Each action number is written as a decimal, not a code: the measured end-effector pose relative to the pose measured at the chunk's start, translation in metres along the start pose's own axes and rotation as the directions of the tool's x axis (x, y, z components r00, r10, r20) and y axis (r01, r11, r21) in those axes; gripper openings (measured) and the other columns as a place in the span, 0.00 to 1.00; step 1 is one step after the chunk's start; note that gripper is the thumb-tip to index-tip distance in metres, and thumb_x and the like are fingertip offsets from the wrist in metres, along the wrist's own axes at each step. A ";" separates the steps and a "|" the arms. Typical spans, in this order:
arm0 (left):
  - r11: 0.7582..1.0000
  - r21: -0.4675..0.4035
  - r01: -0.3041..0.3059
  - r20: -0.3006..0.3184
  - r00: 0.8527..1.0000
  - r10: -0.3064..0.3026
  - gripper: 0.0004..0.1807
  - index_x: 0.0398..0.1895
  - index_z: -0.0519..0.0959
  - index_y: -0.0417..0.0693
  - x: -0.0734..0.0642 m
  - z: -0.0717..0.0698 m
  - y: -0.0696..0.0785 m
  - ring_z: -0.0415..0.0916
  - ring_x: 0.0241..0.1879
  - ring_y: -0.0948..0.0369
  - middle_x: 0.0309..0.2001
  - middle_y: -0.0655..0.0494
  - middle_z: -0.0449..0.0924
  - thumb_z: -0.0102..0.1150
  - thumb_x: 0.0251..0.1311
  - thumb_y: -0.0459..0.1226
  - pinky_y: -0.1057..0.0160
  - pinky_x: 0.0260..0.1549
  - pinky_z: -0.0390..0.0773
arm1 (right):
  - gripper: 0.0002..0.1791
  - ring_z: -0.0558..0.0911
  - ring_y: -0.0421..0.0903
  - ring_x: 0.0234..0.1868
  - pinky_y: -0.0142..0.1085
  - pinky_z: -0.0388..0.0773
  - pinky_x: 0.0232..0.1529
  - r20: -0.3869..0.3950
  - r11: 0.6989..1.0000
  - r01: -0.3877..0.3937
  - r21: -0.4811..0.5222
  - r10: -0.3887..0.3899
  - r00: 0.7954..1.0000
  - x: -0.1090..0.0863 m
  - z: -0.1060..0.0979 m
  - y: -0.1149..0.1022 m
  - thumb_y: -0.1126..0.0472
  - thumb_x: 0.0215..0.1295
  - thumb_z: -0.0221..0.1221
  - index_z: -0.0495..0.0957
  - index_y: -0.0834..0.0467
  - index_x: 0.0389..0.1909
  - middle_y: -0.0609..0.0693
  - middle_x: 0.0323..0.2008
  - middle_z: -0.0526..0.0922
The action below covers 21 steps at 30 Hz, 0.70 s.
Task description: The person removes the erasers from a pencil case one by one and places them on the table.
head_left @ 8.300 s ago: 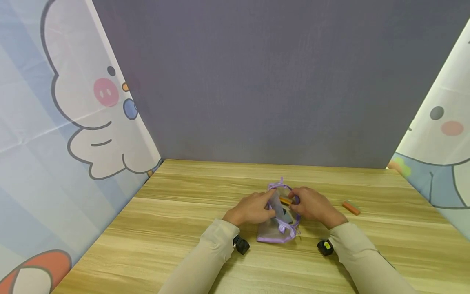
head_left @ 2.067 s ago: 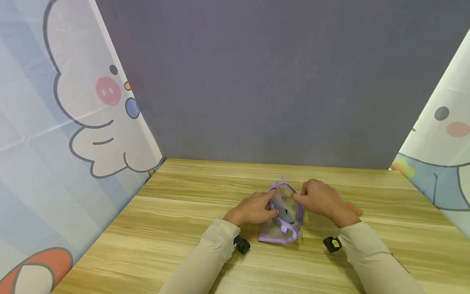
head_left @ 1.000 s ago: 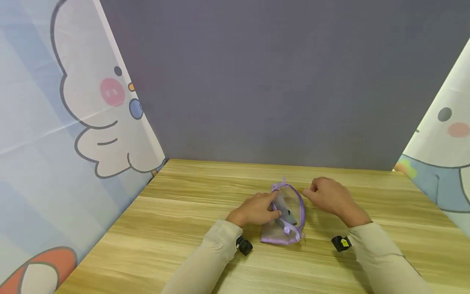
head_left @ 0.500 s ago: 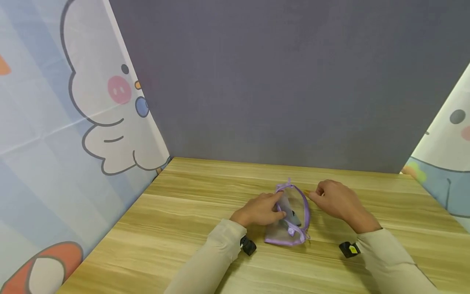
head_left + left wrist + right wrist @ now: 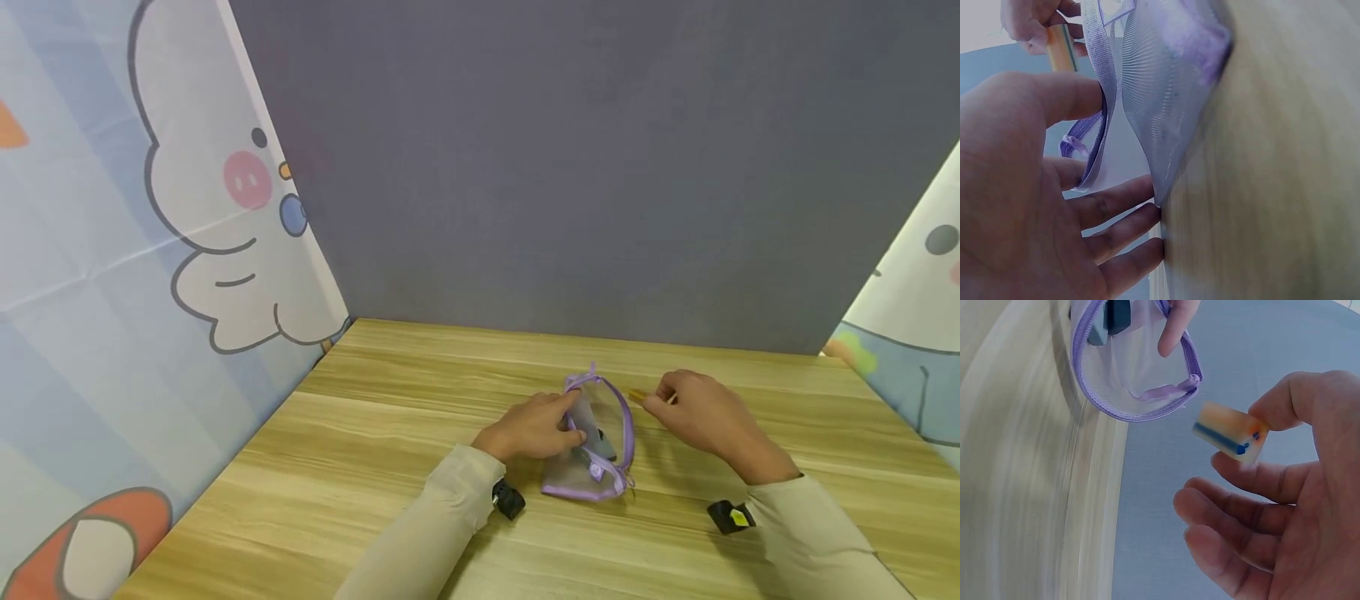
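Observation:
A mesh zip pouch [image 5: 581,482] with purple edging stands on the table, its mouth open toward the right. My left hand [image 5: 534,427] holds the pouch's near rim with thumb and index finger; the other fingers are spread against its side in the left wrist view. Inside the pouch lie a grey-blue block and a dark block [image 5: 1119,315]. Just right of the mouth, my right hand [image 5: 701,412] pinches a small orange-yellow eraser-like block [image 5: 1229,431] with a blue stripe, between thumb and index finger. Its remaining fingers are loosely bent.
The wood-grain table [image 5: 420,400] ends at a grey back panel [image 5: 562,167]. Printed cartoon cloths hang at left and right. A black strap device [image 5: 508,500] is on the left wrist, another [image 5: 729,517] on the right.
My right hand has drawn the orange-yellow block out of the pouch and moved right. My left hand still holds the rim. An orange-green block seen earlier on the table is now hidden from view.

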<state>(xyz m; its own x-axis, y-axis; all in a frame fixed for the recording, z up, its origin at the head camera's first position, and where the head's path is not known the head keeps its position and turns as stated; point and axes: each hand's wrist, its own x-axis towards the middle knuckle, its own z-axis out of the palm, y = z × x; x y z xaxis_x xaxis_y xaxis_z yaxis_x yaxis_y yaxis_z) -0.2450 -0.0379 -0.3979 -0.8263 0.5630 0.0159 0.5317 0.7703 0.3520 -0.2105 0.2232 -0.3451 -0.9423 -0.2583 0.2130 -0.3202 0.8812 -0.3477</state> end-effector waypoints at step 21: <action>1.000 -0.003 -0.019 -0.010 1.000 0.019 0.41 0.81 0.52 0.61 -0.001 -0.001 -0.002 0.65 0.68 0.54 0.72 0.55 0.66 0.52 0.69 0.56 0.51 0.60 0.71 | 0.16 0.73 0.42 0.25 0.40 0.70 0.27 0.131 0.999 0.020 -0.046 -0.014 0.991 -0.008 -0.030 0.024 0.48 0.72 0.56 0.82 0.57 0.37 0.44 0.30 0.81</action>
<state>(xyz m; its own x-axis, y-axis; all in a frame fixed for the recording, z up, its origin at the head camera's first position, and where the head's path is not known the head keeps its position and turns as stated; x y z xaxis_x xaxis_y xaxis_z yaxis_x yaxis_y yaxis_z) -0.2452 -0.0403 -0.3973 -0.8178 0.5746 0.0318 0.5468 0.7586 0.3543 -0.2077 0.2589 -0.3276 -0.9425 -0.3201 0.0960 -0.3340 0.8931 -0.3015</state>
